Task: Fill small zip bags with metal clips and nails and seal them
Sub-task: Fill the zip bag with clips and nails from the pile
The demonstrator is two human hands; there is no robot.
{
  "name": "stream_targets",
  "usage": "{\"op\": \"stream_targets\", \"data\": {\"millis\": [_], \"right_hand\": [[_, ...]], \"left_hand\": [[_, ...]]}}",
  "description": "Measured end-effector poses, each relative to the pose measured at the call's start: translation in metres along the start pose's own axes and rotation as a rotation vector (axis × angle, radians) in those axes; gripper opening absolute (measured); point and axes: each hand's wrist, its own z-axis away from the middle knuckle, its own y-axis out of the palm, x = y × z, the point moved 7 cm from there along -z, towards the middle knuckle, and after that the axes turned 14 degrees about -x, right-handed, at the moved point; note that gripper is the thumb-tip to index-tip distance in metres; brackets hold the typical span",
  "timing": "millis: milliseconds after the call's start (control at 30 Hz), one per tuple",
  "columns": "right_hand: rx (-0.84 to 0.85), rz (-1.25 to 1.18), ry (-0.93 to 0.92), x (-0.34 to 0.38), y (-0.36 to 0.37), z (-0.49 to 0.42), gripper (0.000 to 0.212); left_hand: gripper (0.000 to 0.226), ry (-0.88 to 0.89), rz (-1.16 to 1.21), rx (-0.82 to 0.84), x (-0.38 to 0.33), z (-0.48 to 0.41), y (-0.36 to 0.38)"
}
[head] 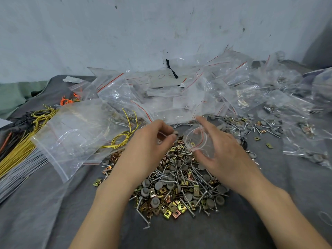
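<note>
My left grip [150, 146] pinches, I think, a grey cap [175, 132]; my right grip [224, 155] holds the zip bag [196, 139], whose limp mouth could fold and spill it.

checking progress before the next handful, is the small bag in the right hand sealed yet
No, the small zip bag held by the right hand gapes open, its red-lined mouth forming a loop.

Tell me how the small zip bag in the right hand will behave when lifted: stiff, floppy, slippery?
Probably floppy: the small zip bag, held by the right hand, is thin clear film with its mouth bowed open. Likely very light, as it looks almost empty; the grey cap pinched by the left hand would add little. The glossy film may slip.
</note>
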Motion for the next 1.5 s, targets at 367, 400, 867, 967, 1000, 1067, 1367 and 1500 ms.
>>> {"op": "stream_targets", "data": {"millis": [367, 400, 867, 967, 1000, 1067, 1367, 1500], "right_hand": [[-0.039, -0.033, -0.032, 0.003, -0.002, -0.002, 0.079], [-0.048, -0.04, -0.027, 0.003, -0.003, -0.003, 0.078], [-0.236, -0.358, 0.172, -0.014, -0.029, -0.01, 0.07], [-0.271, -0.415, 0.201, -0.016, -0.034, -0.011, 0.067], [-0.279, -0.449, 0.211, -0.016, -0.036, -0.012, 0.067], [-0.299, -0.499, 0.229, -0.017, -0.039, -0.012, 0.066], [-0.423, -0.723, 0.363, -0.028, -0.051, -0.017, 0.058], [-0.42, -0.565, 0.349, -0.033, -0.054, -0.014, 0.059]], "left_hand": [[0.015, 0.092, 0.143, 0.054, -0.037, 0.004, 0.012], [0.018, 0.094, 0.171, 0.056, -0.039, 0.005, 0.012], [0.033, 0.079, -0.142, 0.229, -0.006, 0.014, 0.017], [0.038, 0.122, -0.279, 0.364, -0.004, 0.023, 0.029], [0.04, 0.13, -0.319, 0.405, -0.002, 0.025, 0.033], [0.043, 0.14, -0.388, 0.456, 0.0, 0.029, 0.039], [0.041, 0.159, -0.514, 0.416, 0.001, 0.028, 0.048], [0.035, 0.145, -0.51, 0.404, 0.0, 0.027, 0.048]]}}
